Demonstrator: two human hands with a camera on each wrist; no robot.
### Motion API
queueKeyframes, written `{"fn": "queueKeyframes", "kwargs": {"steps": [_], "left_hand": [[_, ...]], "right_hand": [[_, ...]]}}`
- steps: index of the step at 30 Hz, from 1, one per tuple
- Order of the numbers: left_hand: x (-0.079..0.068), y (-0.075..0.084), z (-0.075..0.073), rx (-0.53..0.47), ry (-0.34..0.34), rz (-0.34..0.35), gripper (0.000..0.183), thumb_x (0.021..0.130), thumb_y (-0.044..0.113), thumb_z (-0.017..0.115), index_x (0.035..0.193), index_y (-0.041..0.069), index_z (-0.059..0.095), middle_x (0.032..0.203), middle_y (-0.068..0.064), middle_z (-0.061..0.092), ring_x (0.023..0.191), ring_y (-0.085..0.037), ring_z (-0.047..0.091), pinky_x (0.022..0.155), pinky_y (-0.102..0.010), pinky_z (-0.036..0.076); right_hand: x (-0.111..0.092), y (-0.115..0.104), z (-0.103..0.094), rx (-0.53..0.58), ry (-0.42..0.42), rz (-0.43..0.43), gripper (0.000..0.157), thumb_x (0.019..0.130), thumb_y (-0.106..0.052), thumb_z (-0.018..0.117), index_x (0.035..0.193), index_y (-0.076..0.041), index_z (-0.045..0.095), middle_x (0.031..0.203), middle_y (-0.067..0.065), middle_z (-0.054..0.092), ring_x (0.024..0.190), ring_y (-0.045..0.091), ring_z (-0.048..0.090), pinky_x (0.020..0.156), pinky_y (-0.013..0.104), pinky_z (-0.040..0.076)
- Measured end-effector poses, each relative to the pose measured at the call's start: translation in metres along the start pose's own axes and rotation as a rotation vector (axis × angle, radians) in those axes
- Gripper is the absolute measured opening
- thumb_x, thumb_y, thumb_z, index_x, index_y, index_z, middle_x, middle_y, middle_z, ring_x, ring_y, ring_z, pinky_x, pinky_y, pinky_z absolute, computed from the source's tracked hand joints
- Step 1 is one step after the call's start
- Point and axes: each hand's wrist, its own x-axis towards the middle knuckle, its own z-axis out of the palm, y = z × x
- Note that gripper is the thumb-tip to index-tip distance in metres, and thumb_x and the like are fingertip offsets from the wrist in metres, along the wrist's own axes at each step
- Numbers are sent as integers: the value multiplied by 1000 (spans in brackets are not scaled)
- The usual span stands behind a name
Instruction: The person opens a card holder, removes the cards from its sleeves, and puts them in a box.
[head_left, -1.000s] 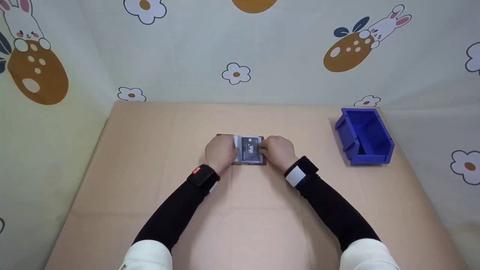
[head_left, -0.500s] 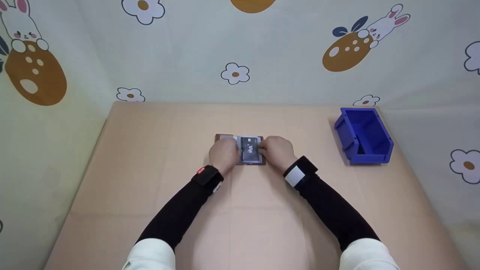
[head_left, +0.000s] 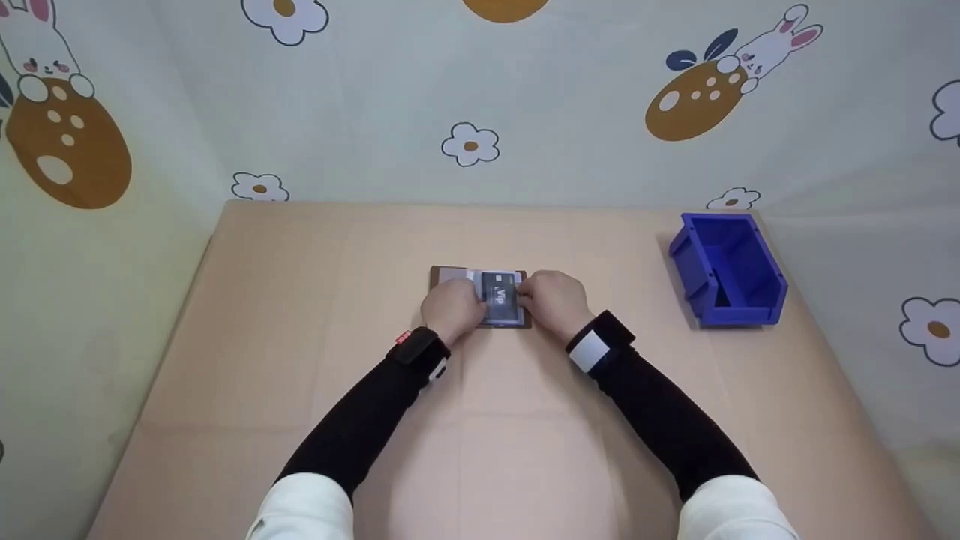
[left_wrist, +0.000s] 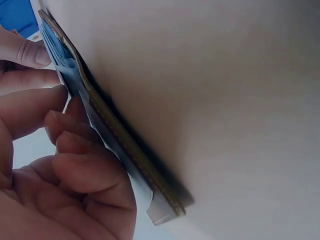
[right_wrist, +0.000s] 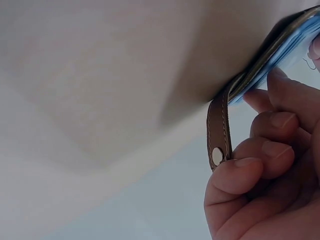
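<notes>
A brown card holder (head_left: 527,319) lies unfolded on the table, its clear sleeves showing in the head view. On its right side sits a dark card (head_left: 500,296) with "Vip" on it. My left hand (head_left: 452,309) covers part of the left side, fingers curled, thumb and forefinger pinching at the card's left edge. Exactly how much of the card they grip is hidden. My right hand (head_left: 556,301) pinches the right edge of the sleeves. In the right wrist view, a strap with a snap (right_wrist: 217,156) hangs from the holder against the right hand's curled fingers.
A blue plastic bin (head_left: 739,317) stands at the table's back right, with something dark at its inner left side. The tan tabletop (head_left: 300,315) meets patterned cloth walls (head_left: 360,112) at the back and both sides.
My left hand has shifted right along the card holder to the card's left edge, uncovering more of the holder's left corner. The right hand stays at the right edge.
</notes>
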Motion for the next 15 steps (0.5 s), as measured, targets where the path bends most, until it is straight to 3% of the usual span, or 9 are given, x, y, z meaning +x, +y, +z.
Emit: {"fn": "queueKeyframes", "kwargs": {"steps": [15], "left_hand": [[4, -5, -2, -44, -48, -19, 32, 88, 28, 69, 63, 14, 54, 74, -1, 60, 64, -19, 54, 56, -32, 40]], "right_hand": [[-1, -1, 0, -42, 15, -22, 11, 86, -20, 76, 95, -14, 79, 83, 7, 70, 78, 28, 67, 66, 45, 53]]}}
